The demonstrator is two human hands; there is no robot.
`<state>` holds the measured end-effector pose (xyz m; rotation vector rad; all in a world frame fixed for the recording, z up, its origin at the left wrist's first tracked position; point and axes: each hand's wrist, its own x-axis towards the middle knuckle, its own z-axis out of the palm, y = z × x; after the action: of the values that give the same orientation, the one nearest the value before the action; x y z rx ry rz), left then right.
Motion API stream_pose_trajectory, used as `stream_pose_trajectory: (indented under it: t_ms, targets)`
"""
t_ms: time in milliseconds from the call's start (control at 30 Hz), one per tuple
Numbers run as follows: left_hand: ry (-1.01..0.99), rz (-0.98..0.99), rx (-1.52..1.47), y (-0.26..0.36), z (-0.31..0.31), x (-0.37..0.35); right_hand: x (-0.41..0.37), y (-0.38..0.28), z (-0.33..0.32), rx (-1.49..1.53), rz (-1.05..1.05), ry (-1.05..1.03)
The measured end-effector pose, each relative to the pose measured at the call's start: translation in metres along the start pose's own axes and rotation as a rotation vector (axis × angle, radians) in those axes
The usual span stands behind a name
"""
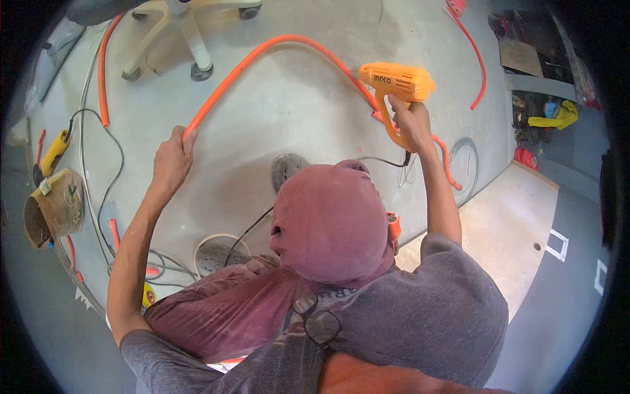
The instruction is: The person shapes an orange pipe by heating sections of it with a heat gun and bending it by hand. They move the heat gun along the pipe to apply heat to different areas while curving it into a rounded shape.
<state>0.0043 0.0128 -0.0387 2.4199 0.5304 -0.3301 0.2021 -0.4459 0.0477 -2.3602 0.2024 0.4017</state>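
My left hand [173,157] is closed around the lower left end of a long orange pipe [261,49]. The pipe rises from that hand, arches over the floor and comes down on the right. A yellow-orange heat gun [398,80] marked INGCO is gripped in my right hand [412,125], its fingers wrapped round the handle. Its nozzle points left, right at the pipe's descending side. From the handle's base a dark cord runs off to the left. Behind the gun, part of the pipe is hidden.
A chair base with casters [172,26] stands at the back left. More orange pipe [103,72], a yellow-handled power tool [55,152], a cut-open container [58,205] and loose cables lie leftward. Maroon cloth [328,223] fills the lower middle. A pale board [508,223] lies right, near cluttered shelving [541,84].
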Motion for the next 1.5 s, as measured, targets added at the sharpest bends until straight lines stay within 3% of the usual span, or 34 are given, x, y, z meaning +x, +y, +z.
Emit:
stream_pose_trajectory:
  t_ms: [167,467,800,1100,1167,1300,1500]
  targets:
    - [-0.046,0.025,-0.056,-0.007,0.001,0.003,0.019,0.023,0.004,-0.051,-0.070,0.041]
    - [-0.061,0.033,-0.143,0.002,-0.010,-0.004,0.035,-0.020,0.015,0.084,-0.186,-0.004]
    - [0.074,0.139,-0.035,0.001,-0.014,-0.005,0.022,-0.060,0.013,0.050,-0.223,-0.052]
    - [0.071,0.135,-0.028,-0.001,-0.017,-0.009,0.007,-0.091,0.018,0.027,-0.336,-0.079]
    - [0.058,0.122,-0.031,0.000,-0.018,-0.010,0.008,-0.095,0.021,-0.012,-0.521,-0.100]
    - [0.047,0.114,-0.053,0.002,-0.018,-0.011,-0.015,-0.122,0.023,-0.127,-0.521,-0.171]
    - [0.041,0.125,-0.083,0.006,-0.021,-0.013,-0.038,-0.151,0.030,-0.213,-0.721,-0.256]
